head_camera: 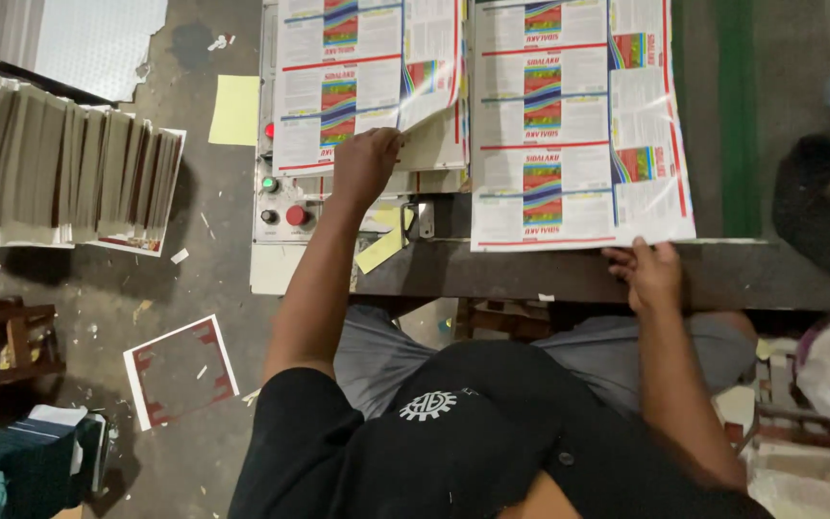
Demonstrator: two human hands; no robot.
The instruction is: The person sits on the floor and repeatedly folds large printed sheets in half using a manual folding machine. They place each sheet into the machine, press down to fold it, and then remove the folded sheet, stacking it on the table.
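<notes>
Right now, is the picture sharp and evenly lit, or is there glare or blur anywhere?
Head view: glare streaks the lifted printed sheet by the left hand; the right hand looks slightly soft; the floor lies in dim shadow.
</notes>
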